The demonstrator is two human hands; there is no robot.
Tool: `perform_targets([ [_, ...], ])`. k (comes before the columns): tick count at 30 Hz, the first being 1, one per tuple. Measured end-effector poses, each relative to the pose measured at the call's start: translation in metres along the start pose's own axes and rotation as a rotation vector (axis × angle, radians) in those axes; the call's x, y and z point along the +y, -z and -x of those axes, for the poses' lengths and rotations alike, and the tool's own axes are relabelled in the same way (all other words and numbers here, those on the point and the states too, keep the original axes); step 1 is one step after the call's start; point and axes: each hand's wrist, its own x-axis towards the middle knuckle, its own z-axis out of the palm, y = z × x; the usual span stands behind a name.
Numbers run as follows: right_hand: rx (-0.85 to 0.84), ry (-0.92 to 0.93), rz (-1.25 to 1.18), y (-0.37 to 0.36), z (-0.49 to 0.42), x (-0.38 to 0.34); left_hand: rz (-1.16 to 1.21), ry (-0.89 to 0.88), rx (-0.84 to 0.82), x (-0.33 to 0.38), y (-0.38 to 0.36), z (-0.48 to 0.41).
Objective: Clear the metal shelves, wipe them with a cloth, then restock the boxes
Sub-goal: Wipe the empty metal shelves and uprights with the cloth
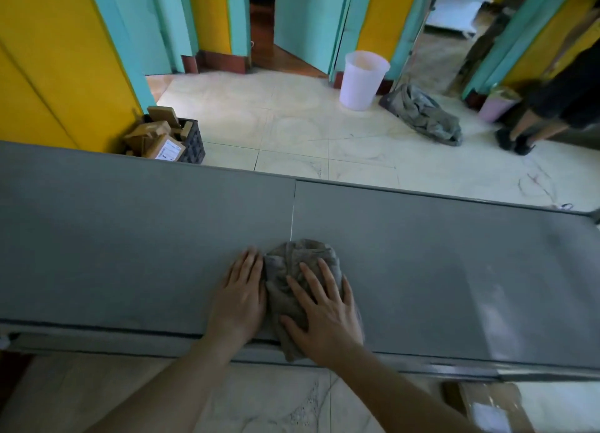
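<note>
Grey metal shelf (pixel 130 237) spans the view, with pale tiled floor (pixel 292 130) beyond its far edge. Right fingers (pixel 328 280) lie straight and spread, pressing flat on a crumpled grey cloth (pixel 298 257); the right hand (pixel 324 315) covers the cloth's near half. The left hand (pixel 238 302) rests palm down on the shelf, fingers straight and close together, its side touching the cloth's left edge. Both forearms reach in over the front lip. The cloth sits at the front edge, its tail hanging over the lip, on the seam between two panels. Wide grey surface runs left and right of the hands. Cardboard boxes (pixel 156 137) sit in a black crate (pixel 193 140) on the floor, well apart.
</note>
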Motion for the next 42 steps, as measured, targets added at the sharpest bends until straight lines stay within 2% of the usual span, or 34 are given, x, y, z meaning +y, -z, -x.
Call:
perform_targets([
  [9,-0.027,0.154,0.056,0.001,-0.001,0.011,0.044,0.013,0.005,0.0,-0.004,-0.001],
  [13,-0.043,0.285,0.111,0.003,-0.022,0.028,0.053,0.022,0.022,0.001,-0.002,0.004],
  [17,-0.071,0.327,0.151,0.013,-0.062,0.055,0.064,0.03,0.047,0.004,0.0,0.003],
  [20,-0.045,0.252,0.148,0.018,-0.106,0.072,0.037,0.038,0.031,0.004,-0.001,0.001],
  [25,0.009,0.037,0.089,0.025,-0.191,0.1,0.025,0.041,0.105,0.005,-0.004,-0.003],
  [30,-0.022,-0.161,0.035,0.024,-0.238,0.094,0.042,0.05,0.123,0.004,-0.003,-0.002],
  [36,-0.031,-0.066,0.08,0.025,-0.19,0.077,0.013,0.049,0.134,0.003,-0.003,0.0],
  [42,-0.058,0.047,0.046,0.015,-0.089,0.045,-0.006,0.043,0.098,0.003,-0.001,0.0],
])
